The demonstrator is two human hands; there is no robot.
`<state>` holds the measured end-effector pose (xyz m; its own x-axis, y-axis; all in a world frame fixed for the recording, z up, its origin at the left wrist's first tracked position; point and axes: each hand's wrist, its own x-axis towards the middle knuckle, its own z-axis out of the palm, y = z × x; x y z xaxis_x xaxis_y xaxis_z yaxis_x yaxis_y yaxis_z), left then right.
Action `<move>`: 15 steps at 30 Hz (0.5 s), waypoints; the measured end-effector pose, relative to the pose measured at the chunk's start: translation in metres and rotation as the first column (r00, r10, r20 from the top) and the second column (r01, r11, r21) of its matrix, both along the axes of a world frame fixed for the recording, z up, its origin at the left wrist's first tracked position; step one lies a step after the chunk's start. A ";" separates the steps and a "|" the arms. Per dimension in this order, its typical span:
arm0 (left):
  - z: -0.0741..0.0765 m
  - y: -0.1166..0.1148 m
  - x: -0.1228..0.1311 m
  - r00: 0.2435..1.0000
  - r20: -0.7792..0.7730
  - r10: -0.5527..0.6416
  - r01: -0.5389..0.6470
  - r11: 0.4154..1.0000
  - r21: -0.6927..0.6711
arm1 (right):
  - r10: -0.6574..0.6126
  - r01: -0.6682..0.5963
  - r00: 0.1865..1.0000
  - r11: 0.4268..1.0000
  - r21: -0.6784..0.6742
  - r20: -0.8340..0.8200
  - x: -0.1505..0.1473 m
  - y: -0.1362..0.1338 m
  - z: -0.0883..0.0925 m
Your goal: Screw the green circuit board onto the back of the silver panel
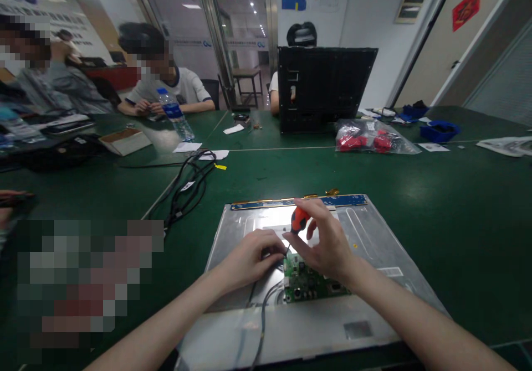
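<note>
A red and black screwdriver [299,220] is gripped in my right hand [330,241], its shaft slanting down toward the upper left corner of a green circuit board [305,283]. At that same corner my left hand [255,252] has its thumb and fingertips pinched together near the screwdriver's tip; what they hold, if anything, is hidden. The board lies on the back of a silvery metal display panel [233,325]. A blue strip board [299,201] runs along the panel's far edge. From the board's left side a dark cable [263,324] trails toward me.
Black cables [189,185] lie coiled on the green table [415,188] at left. Farther back stand a water bottle [177,117], a large black panel [324,88], a bag of red parts [372,138] and blue trays [439,131]. Several people sit around the far and left sides.
</note>
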<state>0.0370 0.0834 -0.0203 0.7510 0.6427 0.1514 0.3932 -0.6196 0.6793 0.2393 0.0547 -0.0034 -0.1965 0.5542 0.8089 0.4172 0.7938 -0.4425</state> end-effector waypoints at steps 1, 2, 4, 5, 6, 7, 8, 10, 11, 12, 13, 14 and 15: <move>-0.001 0.001 0.000 1.000 0.006 -0.002 0.002 1.000 0.006 | -0.002 0.002 1.000 1.000 0.007 0.011 0.000 0.000 0.000; -0.003 0.001 0.000 1.000 0.012 -0.003 0.003 1.000 0.010 | -0.007 0.007 1.000 1.000 0.010 0.023 0.000 0.001 0.000; -0.004 0.002 -0.001 1.000 0.018 -0.003 0.003 1.000 0.014 | -0.025 0.025 0.998 1.000 0.009 0.052 0.001 0.000 -0.001; -0.005 0.002 -0.001 1.000 0.017 -0.001 0.001 1.000 0.013 | -0.034 0.033 0.997 0.999 0.006 0.066 0.001 0.000 -0.001; -0.005 0.002 -0.001 1.000 0.013 -0.002 0.002 1.000 0.010 | -0.040 0.040 0.997 0.999 0.002 0.073 0.001 -0.001 -0.001; -0.004 0.002 -0.001 1.000 0.008 0.003 -0.003 1.000 0.008 | -0.044 0.045 0.996 0.999 -0.003 0.074 0.001 -0.001 -0.001; -0.004 0.002 -0.001 1.000 -0.003 0.001 -0.001 1.000 0.001 | -0.045 0.045 0.996 0.999 -0.007 0.071 0.001 -0.002 -0.001; -0.002 0.001 -0.001 1.000 -0.020 -0.006 0.006 1.000 -0.007 | -0.036 0.036 0.998 0.999 -0.005 0.052 0.000 -0.003 0.000; 0.000 0.001 0.000 1.000 -0.025 -0.010 0.010 1.000 -0.009 | -0.028 0.028 0.999 1.000 -0.004 0.041 0.000 -0.003 0.000; 0.001 0.000 0.000 0.999 -0.030 -0.013 0.012 1.000 -0.010 | -0.021 0.021 0.999 1.000 -0.003 0.030 0.000 -0.003 0.000; 0.002 0.000 0.000 0.999 -0.033 -0.011 0.011 1.000 -0.007 | -0.017 0.017 1.000 1.000 -0.007 0.023 -0.001 -0.003 0.000; 0.003 0.000 0.001 0.999 -0.036 -0.009 0.008 1.000 -0.003 | -0.016 0.016 1.000 1.000 -0.015 0.016 -0.001 -0.003 -0.001; 0.003 -0.001 0.001 0.999 -0.036 -0.004 0.004 1.000 0.002 | -0.016 0.016 1.000 0.999 -0.028 0.013 -0.001 -0.004 -0.001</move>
